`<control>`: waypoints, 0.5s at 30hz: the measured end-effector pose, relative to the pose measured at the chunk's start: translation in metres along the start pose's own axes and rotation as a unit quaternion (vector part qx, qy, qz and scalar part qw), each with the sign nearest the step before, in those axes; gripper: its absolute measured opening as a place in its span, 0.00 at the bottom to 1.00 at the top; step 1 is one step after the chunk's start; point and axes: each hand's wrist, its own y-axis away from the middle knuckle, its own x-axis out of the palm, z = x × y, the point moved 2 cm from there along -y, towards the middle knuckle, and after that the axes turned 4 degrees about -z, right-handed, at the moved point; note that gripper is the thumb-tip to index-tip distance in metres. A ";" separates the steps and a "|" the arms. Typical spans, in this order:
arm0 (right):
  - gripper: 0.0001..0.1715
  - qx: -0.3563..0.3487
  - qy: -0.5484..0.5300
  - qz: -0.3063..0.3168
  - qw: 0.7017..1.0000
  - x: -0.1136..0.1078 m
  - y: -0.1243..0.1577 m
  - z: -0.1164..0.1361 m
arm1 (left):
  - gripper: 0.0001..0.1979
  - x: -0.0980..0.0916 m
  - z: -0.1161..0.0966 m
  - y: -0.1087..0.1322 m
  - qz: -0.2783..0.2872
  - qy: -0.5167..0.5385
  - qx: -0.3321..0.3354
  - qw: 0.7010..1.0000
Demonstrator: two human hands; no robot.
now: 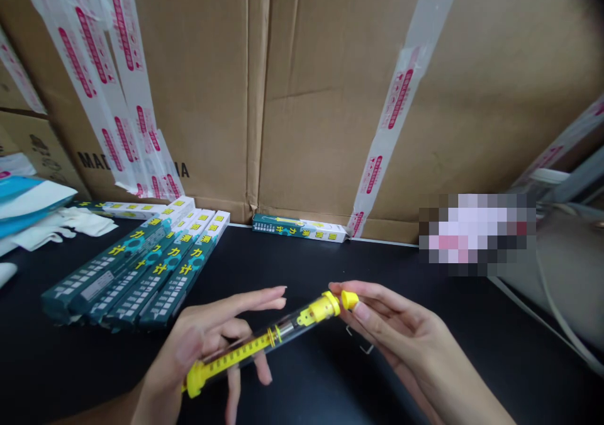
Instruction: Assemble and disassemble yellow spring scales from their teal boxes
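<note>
Left hand (198, 343) loosely curled around clear tube (255, 349), fingers (250, 302) spread; right hand (401, 337), fingertips (358, 311) pinching yellow cap (350, 299); teal boxes (136, 267) at left of frame.

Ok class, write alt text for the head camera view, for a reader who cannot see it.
The left hand holds a clear tubular spring scale with a yellow strip; the right hand pinches a small yellow cap at its end. Teal-and-white boxes lie on a black bench before taped cardboard cartons.
</note>
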 end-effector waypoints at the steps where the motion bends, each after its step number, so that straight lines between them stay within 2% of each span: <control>1: 0.18 0.001 0.001 -0.001 1.000 0.000 0.000 -0.001 | 0.38 0.000 0.000 0.001 0.004 0.011 -0.001 1.000; 6: 0.18 -0.003 0.004 0.000 1.000 0.000 0.002 0.000 | 0.35 -0.001 -0.002 0.000 0.001 0.044 -0.008 0.999; 12: 0.17 -0.016 -0.003 -0.029 0.999 0.000 0.008 0.002 | 0.40 -0.010 0.008 0.000 -0.040 0.021 -0.028 0.999; 13: 0.17 -0.022 -0.005 -0.038 0.999 -0.001 0.009 0.002 | 0.39 -0.013 0.011 -0.001 -0.036 0.010 -0.032 0.999; 15: 0.17 -0.033 0.004 -0.054 0.998 -0.001 0.009 0.003 | 0.33 -0.016 0.016 -0.004 0.008 -0.017 -0.043 0.999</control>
